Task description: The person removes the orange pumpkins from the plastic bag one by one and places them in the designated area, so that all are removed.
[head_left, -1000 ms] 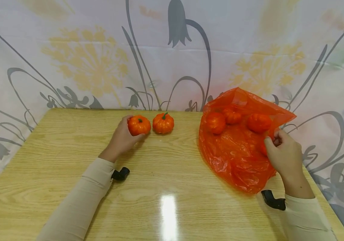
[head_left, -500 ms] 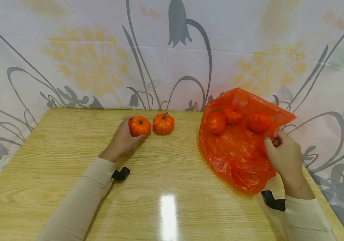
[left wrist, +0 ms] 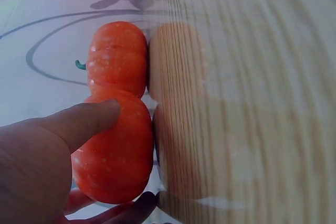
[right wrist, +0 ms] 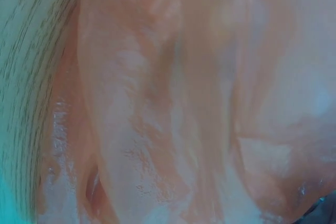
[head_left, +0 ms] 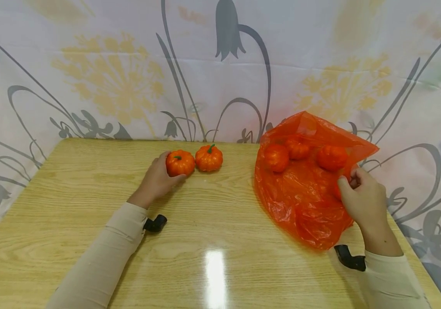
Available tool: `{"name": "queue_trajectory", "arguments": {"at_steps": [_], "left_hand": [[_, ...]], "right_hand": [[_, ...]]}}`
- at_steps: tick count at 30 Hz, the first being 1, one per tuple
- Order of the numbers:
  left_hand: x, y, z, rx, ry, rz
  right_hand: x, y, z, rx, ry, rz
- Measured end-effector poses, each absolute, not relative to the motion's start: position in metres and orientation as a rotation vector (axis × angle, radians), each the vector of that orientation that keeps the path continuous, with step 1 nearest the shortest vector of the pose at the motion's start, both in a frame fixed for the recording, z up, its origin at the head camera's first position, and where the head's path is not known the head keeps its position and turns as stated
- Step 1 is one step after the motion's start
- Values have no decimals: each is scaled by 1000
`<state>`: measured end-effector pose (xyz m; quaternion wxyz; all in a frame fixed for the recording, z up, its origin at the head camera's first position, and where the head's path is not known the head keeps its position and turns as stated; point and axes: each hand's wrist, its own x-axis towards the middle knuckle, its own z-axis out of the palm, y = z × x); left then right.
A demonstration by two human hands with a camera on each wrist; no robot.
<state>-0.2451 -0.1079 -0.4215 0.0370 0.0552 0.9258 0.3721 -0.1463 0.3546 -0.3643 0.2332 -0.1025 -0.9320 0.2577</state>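
In the head view my left hand (head_left: 157, 178) grips a small orange pumpkin (head_left: 180, 163) on the table, thumb at the near side and fingers behind. Right beside it stands a second small pumpkin (head_left: 209, 158) with a green stem. The left wrist view shows my thumb lying on the held pumpkin (left wrist: 116, 153), which appears to touch the other pumpkin (left wrist: 117, 56). At the right, my right hand (head_left: 365, 195) pinches the rim of a red plastic bag (head_left: 301, 189), which spreads open with several pumpkins inside. Blurred bag film (right wrist: 157, 103) fills most of the right wrist view.
The wooden table (head_left: 181, 257) ends at the back against a flower-printed cloth (head_left: 205, 77). A black curved piece sits by each wrist, one at the left sleeve (head_left: 156, 223) and one at the right sleeve (head_left: 349, 258).
My left hand has nudged its pumpkin slightly to the right and nearer to me, and the pumpkin's stem has turned a little. The right hand and the bag have barely moved.
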Motion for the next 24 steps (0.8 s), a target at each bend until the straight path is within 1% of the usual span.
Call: {"name": "queue_trajectory", "arguments": {"at_steps": [24], "left_hand": [[-244,-109,-419,188,2849,1115]], "right_hand": [[-145,354,-363,-283,-2524,696]]}}
